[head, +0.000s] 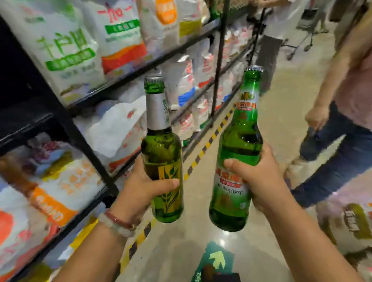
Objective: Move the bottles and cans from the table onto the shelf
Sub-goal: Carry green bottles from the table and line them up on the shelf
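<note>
My left hand (pixel 138 192) grips a green beer bottle with a silver neck foil and a yellow wheat label (pixel 161 147), held upright over the aisle floor. My right hand (pixel 258 175) grips a second green beer bottle with a red and white label (pixel 240 141), tilted slightly to the right. Both bottles are capped. A black metal shelf (pixel 88 147) runs along the left, its levels packed with white sacks. No table is in view.
Another person in a pink top and jeans (pixel 355 115) walks in the aisle at the right. Bagged goods (pixel 353 223) are stacked low at the right. Yellow-black hazard tape (pixel 205 146) lines the shelf base. A green arrow sticker (pixel 213 262) is on the floor. A trolley (pixel 309 22) stands far back.
</note>
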